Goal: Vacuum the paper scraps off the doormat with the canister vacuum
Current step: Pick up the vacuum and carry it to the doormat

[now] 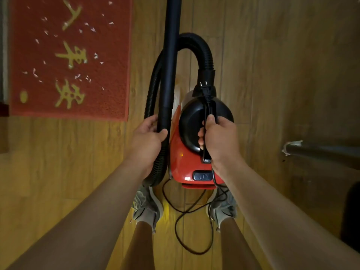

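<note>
A person stands on a wooden floor (272, 75) and looks down at a red and black canister vacuum (185, 164) held just in front of the shoes (146, 207). The right hand (220, 139) grips the black carry handle (211, 108) on top of the vacuum, its fingers (201, 136) curled under the handle and the thumb pressed along its top. The power cord seems to be caught in the same grip, with the plug (204, 89) sticking out past the handle's far end. The left hand (148, 137) is wrapped around the lower end of the straight black tube (171, 55), thumb across the front and fingers curled behind it, beside the ribbed hose (202, 49), which arches from the vacuum's far end over and down the left side. The rest of the cord (183, 227) trails in loose loops on the floor between the feet. Whether the vacuum rests on the floor or hangs from the hand cannot be told. The red doormat (109, 75) with yellow characters lies at the upper left, well apart from the vacuum, with small white paper scraps (35, 73) scattered over it. A grey button (202, 175) sits on the vacuum's near end.
</note>
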